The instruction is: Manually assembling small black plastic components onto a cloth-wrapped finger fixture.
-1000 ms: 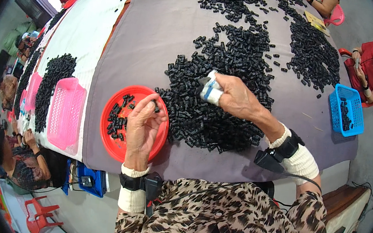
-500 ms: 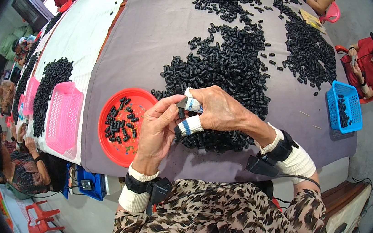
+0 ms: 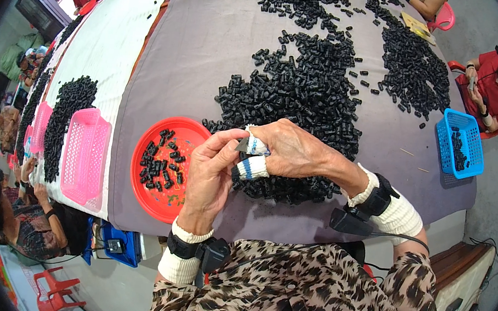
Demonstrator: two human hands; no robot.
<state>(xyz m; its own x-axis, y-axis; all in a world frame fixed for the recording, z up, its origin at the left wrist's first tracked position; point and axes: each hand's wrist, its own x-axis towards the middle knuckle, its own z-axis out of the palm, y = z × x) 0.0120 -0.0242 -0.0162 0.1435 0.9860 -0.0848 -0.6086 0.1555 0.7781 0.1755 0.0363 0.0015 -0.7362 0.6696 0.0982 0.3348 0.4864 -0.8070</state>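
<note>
We seem to be working a single piece, and the next move likely calls for steadiness: our left grip (image 3: pixel 205 172) pinches closed, hiding whatever it holds, and our white-wrapped right grip (image 3: pixel 289 149) clasps a dark grey pointed sliver (image 3: pixel 243 145) by the heaped small black cylindrical pieces (image 3: pixel 305 94) on the grey-clothed table (image 3: pixel 188 44).

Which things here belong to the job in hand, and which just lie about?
Apparently in use:
left hand, right hand
small dark item at their fingertips
pile of black pieces
red tray

Apparently just lying about:
pink basket
blue basket
two thin sticks
</note>
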